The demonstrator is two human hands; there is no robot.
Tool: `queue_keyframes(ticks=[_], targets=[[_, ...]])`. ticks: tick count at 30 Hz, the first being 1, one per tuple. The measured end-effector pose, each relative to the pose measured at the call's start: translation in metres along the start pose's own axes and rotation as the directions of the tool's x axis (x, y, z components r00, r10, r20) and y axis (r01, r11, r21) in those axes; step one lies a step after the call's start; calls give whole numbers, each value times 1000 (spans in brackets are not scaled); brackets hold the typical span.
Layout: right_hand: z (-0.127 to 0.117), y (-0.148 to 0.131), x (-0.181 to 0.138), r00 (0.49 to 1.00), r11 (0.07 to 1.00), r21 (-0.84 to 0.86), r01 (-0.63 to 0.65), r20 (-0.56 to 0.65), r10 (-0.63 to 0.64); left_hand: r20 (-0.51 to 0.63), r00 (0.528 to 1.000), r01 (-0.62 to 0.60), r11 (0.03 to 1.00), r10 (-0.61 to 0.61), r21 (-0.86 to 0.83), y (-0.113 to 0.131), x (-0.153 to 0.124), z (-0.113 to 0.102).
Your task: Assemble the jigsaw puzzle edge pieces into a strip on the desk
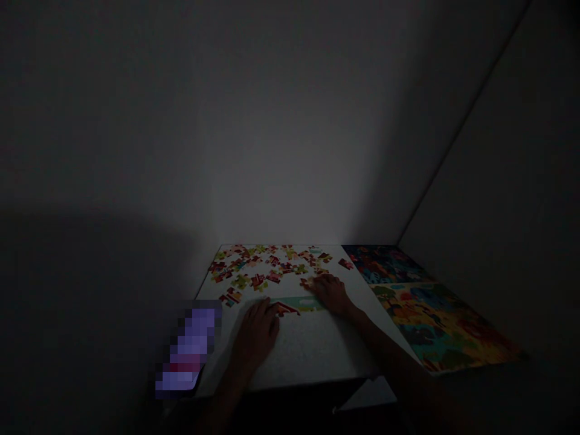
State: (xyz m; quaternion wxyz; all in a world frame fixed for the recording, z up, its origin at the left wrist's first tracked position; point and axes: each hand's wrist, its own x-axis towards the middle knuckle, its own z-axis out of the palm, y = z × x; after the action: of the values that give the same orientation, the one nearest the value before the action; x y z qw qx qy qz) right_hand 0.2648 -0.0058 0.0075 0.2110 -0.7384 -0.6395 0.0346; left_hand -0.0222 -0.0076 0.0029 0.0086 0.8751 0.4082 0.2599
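Early going: only a short joined strip of green-and-red puzzle pieces (296,306) lies on the white counter (312,350). Left hand (257,332) rests flat, fingers together; right hand (333,293), fingers loosely spread, presses the strip's end. The scattered loose colourful pieces (267,266) sit unplaced.

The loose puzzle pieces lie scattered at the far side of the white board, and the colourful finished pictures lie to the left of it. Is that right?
Not quite: in the head view the colourful finished pictures lie to the right of the white board. The loose puzzle pieces are scattered at its far side.
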Motion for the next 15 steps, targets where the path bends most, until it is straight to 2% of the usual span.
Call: queue_keyframes(ticks=[2, 5, 10, 15], targets=[[-2, 5, 16, 1000, 999, 51, 18, -2, -18, -9, 1000, 13, 1000, -13, -12, 0, -1, 2], [-11, 22, 52, 999, 996, 73, -45, 0, 45, 2, 1000, 20, 999, -20, -27, 0, 0, 4], [-16, 50, 117, 979, 979, -29, -204, -18, 203, -9, 1000, 14, 1000, -14, 8, -5, 2, 6], [-3, 55, 150, 959, 953, -113, -281, -7, 282, -63, 998, 29, 992, -22, 120, -8, 3, 10]])
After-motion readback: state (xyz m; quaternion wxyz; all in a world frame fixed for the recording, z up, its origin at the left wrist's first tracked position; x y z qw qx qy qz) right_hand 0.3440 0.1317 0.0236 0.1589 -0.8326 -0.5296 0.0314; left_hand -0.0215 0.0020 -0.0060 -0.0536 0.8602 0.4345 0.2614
